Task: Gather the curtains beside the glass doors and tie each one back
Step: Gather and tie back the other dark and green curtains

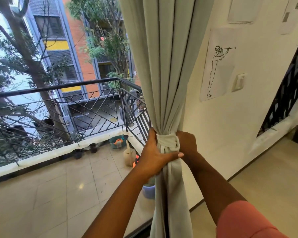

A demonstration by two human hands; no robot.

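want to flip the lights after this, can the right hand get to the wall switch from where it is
Probably yes: the right hand is busy gripping the curtain at the tie, but only bare wall lies between it and the switch.

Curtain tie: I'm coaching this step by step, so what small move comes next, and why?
Probably snug the knot. The tie already wraps the gathered curtain, the left hand grips the bundle just below it, and the right hand is at the knot.

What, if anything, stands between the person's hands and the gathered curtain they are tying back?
Nothing visible. The left hand grips the curtain just below the tie band, and the right hand rests directly against the band's knot.
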